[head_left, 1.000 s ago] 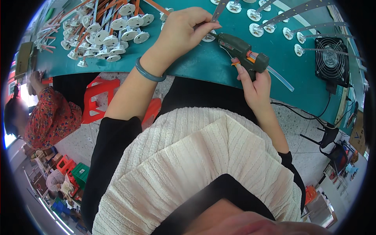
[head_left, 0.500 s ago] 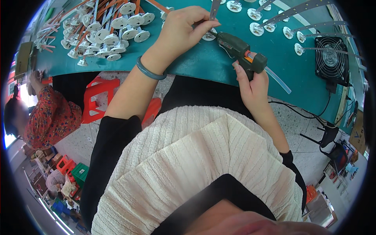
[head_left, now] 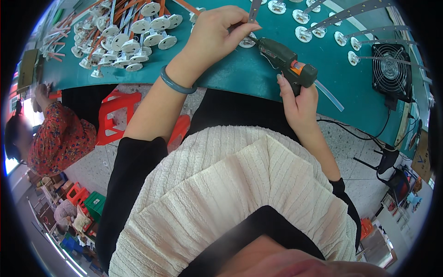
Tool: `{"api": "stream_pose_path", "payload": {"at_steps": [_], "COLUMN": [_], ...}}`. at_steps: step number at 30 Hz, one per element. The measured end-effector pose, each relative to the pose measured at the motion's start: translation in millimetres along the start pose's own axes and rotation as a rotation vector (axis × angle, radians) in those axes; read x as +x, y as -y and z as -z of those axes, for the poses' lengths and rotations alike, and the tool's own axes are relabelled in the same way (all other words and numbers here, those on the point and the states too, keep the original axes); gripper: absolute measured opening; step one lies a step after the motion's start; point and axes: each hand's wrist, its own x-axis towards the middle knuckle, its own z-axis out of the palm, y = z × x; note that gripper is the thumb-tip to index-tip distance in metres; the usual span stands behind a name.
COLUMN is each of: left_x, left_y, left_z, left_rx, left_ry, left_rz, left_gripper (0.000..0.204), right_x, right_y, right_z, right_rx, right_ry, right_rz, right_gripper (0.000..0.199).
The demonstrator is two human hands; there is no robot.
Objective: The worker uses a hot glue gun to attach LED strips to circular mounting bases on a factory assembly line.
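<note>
My right hand (head_left: pixel 299 99) grips a dark green hot glue gun (head_left: pixel 282 57) by its handle, a clear glue stick (head_left: pixel 330 96) poking out of the back. The gun's nozzle points left, at a round white disc base (head_left: pixel 248 41) on the table. Above that base, my left hand (head_left: pixel 226 30) pinches a grey strip with small dots (head_left: pixel 254 10) between thumb and fingers, holding it upright. Part of the base is hidden behind my fingers and the nozzle.
On the green table (head_left: pixel 221 76), a pile of white discs with strips (head_left: pixel 124 41) lies at left. Several finished-looking disc-and-strip pieces (head_left: pixel 303 34) stand at right, near a black fan (head_left: pixel 391 69) with cables. A person in a red floral top (head_left: pixel 62 134) sits at left beside a red stool (head_left: pixel 115 113).
The glue gun and my right hand have shifted very slightly to the right and down. My left hand keeps its pinch on the strip in nearly the same place.
</note>
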Motion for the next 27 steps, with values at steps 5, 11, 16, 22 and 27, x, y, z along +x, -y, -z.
{"api": "stream_pose_path", "payload": {"at_steps": [5, 11, 16, 22, 27], "left_x": [1, 2, 2, 3, 9], "left_y": [-1, -2, -2, -6, -12], "left_z": [0, 0, -1, -1, -1], "left_rx": [0.029, 0.03, 0.039, 0.039, 0.035], "left_ry": [0.004, 0.02, 0.031, 0.046, 0.093], "left_rz": [0.005, -0.002, -0.011, 0.014, 0.032], "left_gripper": [0.022, 0.021, 0.021, 0.019, 0.017], "right_x": [-1, 0, -2, -3, 1], "right_y": [1, 5, 4, 2, 10], "right_z": [1, 2, 4, 5, 9], "right_rx": [0.018, 0.027, 0.029, -0.018, -0.067], "right_ry": [0.008, 0.018, 0.024, -0.001, -0.005], "right_rz": [-0.004, -0.04, -0.05, -0.042, -0.041], "right_gripper": [0.024, 0.027, 0.027, 0.022, 0.021]}}
